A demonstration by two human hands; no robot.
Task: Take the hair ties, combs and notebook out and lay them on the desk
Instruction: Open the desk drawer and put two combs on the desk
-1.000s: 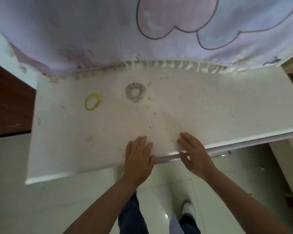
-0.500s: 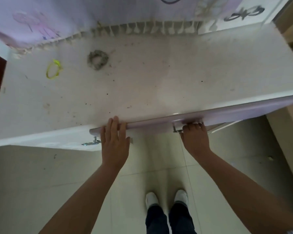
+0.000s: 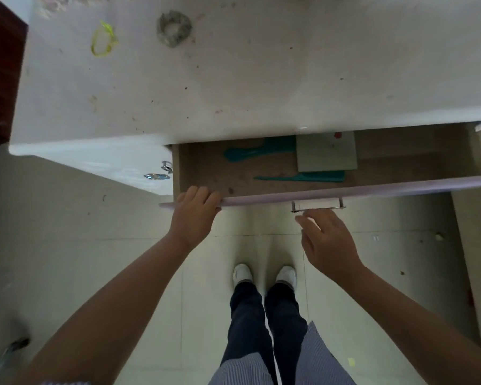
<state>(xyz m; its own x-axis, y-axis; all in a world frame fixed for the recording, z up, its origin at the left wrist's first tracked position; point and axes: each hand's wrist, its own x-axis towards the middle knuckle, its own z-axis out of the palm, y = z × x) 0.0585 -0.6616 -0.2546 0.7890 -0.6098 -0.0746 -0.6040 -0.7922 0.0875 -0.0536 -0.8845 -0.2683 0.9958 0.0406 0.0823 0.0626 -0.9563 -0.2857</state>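
Drawer (image 3: 331,191) open, left hand (image 3: 196,211) clamped on its front edge, right hand (image 3: 326,240) loose by handle; combs (image 3: 258,152), notebook (image 3: 326,154) inside, hair ties (image 3: 103,40) on bench (image 3: 261,79); next, likely reach in for combs.

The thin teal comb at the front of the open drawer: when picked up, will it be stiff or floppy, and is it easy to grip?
The thin teal comb looks like moulded plastic, so probably stiff and light. It lies flat on the drawer floor, so fingers may slip; its tapered tail seems easiest to pinch. The notebook appears to overlap it, which might drag.
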